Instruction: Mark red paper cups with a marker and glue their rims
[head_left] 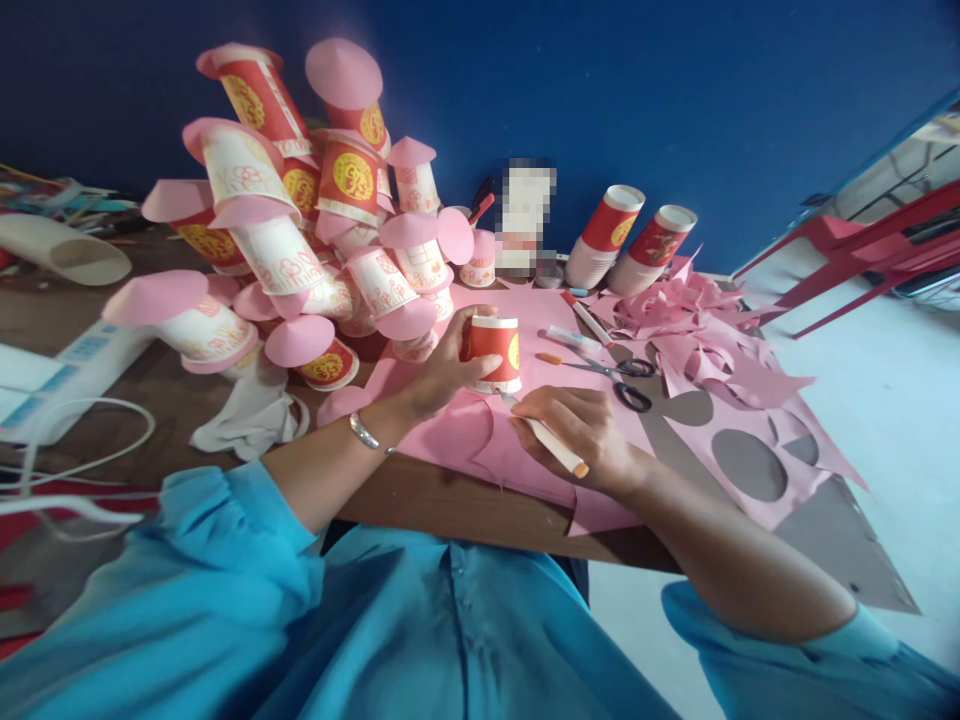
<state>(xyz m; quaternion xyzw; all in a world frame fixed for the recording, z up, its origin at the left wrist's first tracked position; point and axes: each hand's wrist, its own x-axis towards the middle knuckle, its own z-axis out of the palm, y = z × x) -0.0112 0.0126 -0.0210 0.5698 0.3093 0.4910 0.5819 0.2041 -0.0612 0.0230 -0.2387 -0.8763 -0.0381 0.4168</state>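
Where the cup (491,350) is resting: in the head view it is sitting over the pink paper (540,308), showing red and white and wearing no pink cap.
Left hand (448,375): gripping the cup around its side.
Right hand (577,430): holding a marker (553,445) like a pen, its tip pointing at the cup's near white edge; whether it is touching, I cannot tell.
Capped cups (351,185): piling up left of and beyond the cup, many bearing drawings; they are looking finished.
Bare cups (604,235): standing in two nested stacks beyond the cup, to its right, wearing no caps; these are seemingly still waiting.
Scissors (616,377): lying idle right of the cup.
Cut sheet (795,490): lying farther right of the cup, showing round holes, so cutting is apparently well along.
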